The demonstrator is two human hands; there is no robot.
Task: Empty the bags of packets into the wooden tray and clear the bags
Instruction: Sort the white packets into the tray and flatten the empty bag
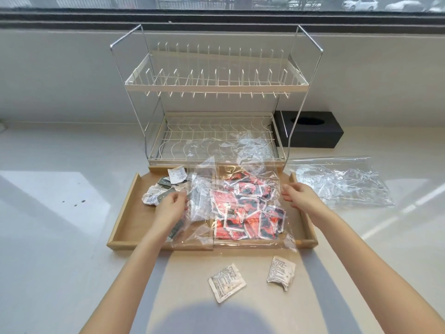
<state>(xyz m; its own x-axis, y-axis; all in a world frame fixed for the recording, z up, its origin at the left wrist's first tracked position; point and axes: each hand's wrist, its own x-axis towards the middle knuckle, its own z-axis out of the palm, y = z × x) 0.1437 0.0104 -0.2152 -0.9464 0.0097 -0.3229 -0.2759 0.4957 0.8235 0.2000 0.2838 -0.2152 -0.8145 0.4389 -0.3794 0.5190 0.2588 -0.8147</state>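
- Bags: one clear bag (240, 203) of red packets (248, 208) lies over the wooden tray (125, 222); another (342, 184) sits by the counter's (60, 213) right edge.
- Your left hand (171, 208) seems to pinch the plastic; right hand (301, 197) is relaxed at the tray's right wall.

Relative to the wooden tray (125, 213): far side blocked by a two-tier dish rack (216, 121). Left-hand countertop (53, 201) open. Right-hand side occupied by a flattened clear bag (342, 182). Near side obstructed by two loose packets (226, 282) (280, 272). Interior covered by a clear bag (240, 201).
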